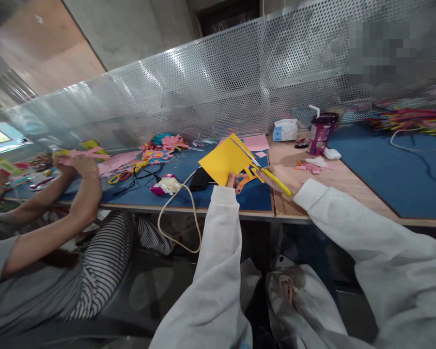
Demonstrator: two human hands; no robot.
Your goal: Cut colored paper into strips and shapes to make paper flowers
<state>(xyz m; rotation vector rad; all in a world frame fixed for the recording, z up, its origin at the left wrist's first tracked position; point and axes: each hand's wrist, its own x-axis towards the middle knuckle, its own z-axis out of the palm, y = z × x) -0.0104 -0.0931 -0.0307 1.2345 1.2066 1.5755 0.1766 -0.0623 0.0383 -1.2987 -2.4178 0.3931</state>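
A square of yellow paper (223, 159) is pinched at its lower corner by my left hand (234, 182). My right hand (287, 177) is closed on a pair of scissors (272, 179) with yellow handles. Their blades point up and left and lie along the paper's right edge. Whether the blades have cut into it I cannot make out. Beneath, yellow and orange paper strips (250, 180) lie on the blue mat (256, 199). Behind the yellow square, pink paper (257, 142) shows, and a dark phone-like object (199, 179) lies to the left.
A purple cup with a straw (320, 133), a tissue pack (285, 130) and pink scraps (310, 167) stand or lie to the right. Left are a cable (194, 203), paper flowers (163, 148) and another person's hands (82, 165) holding pink paper. A perforated metal screen (218, 87) runs behind.
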